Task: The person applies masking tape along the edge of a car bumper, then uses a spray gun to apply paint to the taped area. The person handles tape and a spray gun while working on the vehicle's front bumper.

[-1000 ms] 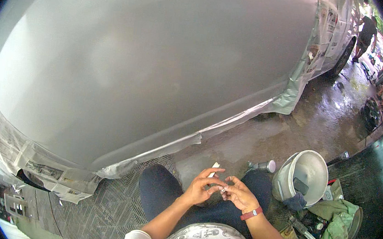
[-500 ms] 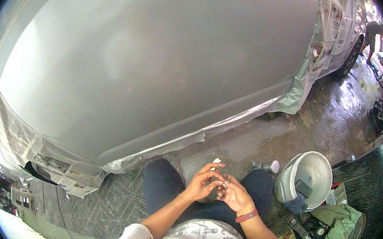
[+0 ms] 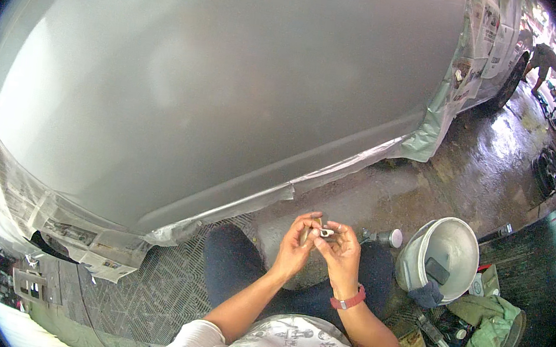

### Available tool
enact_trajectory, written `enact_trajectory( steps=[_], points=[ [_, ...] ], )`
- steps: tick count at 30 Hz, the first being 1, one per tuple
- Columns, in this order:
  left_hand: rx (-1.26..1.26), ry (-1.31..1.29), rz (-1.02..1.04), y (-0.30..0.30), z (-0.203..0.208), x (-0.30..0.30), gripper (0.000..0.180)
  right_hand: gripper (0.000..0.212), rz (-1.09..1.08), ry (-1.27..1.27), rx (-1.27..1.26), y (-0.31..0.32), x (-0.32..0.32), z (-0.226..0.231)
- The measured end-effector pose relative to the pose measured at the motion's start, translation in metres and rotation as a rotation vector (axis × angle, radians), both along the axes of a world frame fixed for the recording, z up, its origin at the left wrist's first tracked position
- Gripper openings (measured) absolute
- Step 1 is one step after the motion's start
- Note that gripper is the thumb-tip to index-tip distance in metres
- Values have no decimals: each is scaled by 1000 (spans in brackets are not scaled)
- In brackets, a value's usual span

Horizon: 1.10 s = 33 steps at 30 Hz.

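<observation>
Above my lap, my left hand (image 3: 294, 245) and my right hand (image 3: 342, 255) meet with their fingertips close together. The fingers of my right hand pinch a small white piece (image 3: 327, 233) that looks rolled or folded; its kind is too small to tell. My left fingers are curled and pressed together at its left end, around something I cannot make out. A red band circles my right wrist. Beyond my hands stands a large grey car body panel (image 3: 232, 95), its lower edge lined with masking film and newspaper (image 3: 107, 241).
Right of my knee stand a small lidded container (image 3: 390, 238) and a whitish bucket (image 3: 405, 259) with a dark phone-like object and a dark cloth. A green cloth (image 3: 493, 335) lies over a tub of tools. At far right is a bent-over person (image 3: 544, 62) near a wheel.
My right hand has turned more upright, and the white piece now shows between its fingers. My left hand has tilted upward beside it. At far right the person has shifted.
</observation>
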<state>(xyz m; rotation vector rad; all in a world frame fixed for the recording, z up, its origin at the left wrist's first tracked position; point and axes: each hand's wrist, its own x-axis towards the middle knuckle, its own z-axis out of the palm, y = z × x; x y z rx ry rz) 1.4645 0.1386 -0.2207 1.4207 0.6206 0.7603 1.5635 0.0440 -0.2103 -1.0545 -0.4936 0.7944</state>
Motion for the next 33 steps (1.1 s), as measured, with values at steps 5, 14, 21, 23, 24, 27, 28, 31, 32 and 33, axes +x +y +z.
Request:
enact_trajectory(
  steps=[5, 14, 21, 23, 24, 27, 28, 31, 32, 33],
  points=[
    [-129, -151, 41, 6, 8, 13, 11, 31, -96, -18, 74, 19, 1, 10],
    [-83, -314, 53, 30, 31, 34, 27, 16, -337, -579, 106, 56, 23, 44],
    [-290, -377, -148, 66, 80, 57, 50, 15, -464, -576, 212, 109, 63, 113],
    [-290, -343, -247, 83, 79, 65, 51, 16, -427, -558, 112, 119, 68, 146],
    [-284, -326, -300, 90, 83, 69, 52, 18, -418, -558, 132, 127, 73, 155],
    [-269, -327, -377, 101, 98, 78, 57, 24, -391, -601, 95, 147, 83, 174],
    [-267, -335, -409, 105, 99, 80, 58, 24, -394, -620, 106, 152, 85, 177],
    [-268, -360, -413, 108, 100, 87, 61, 19, -415, -650, 110, 166, 89, 182],
    [-270, -374, -421, 107, 98, 90, 63, 17, -477, -775, 144, 172, 94, 181],
    [-273, -388, -430, 107, 96, 92, 64, 16, -537, -900, 178, 179, 100, 177]
  ],
)
